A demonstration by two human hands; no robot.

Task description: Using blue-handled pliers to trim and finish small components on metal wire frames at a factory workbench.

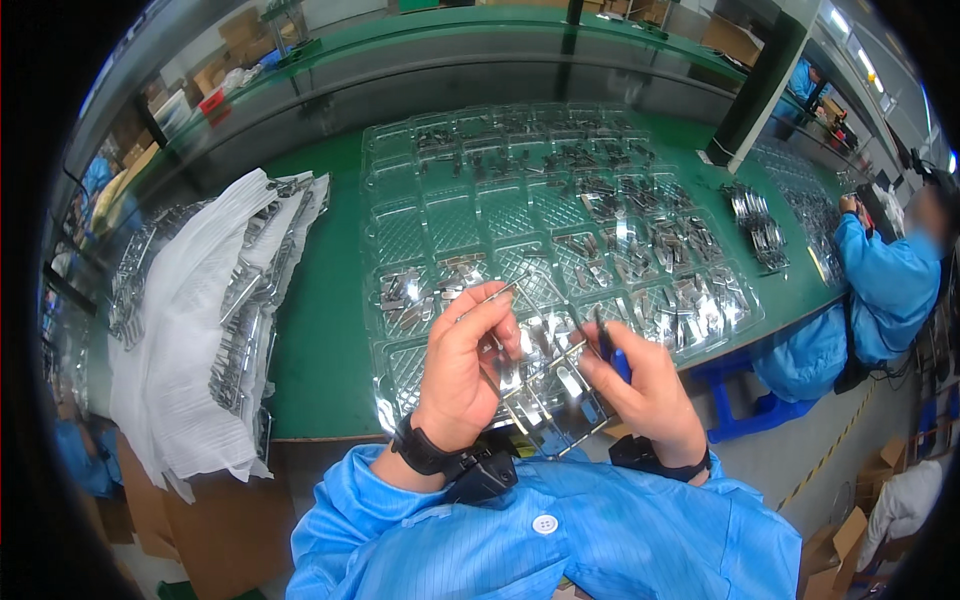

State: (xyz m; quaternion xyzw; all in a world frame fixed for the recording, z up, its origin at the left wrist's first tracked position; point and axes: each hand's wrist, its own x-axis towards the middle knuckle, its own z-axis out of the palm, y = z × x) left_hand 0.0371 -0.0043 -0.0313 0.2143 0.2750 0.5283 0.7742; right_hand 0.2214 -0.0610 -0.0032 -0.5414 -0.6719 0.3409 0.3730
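In front of my chest, my left hand (458, 375) has its fingers closed on a thin metal wire frame (533, 422) with crossbars. My right hand (648, 388) is wrapped round a pair of pliers with blue handles (621, 366) and dark jaws, close against the frame's right side. Fingers partly hide the jaws. Beneath both hands lies a clear plastic compartment tray (398, 218). Small flat metal pieces (668, 250) fill many of its compartments, mostly on the right and far sides; several in the middle and left hold none.
At the left, metal frames are stacked with white foam sheets (185, 330). More metal parts (758, 228) lie on the green table (318, 330) at right, near a dark post (765, 90). Beyond sits a co-worker in blue (885, 280); a blue stool (740, 408) stands below.
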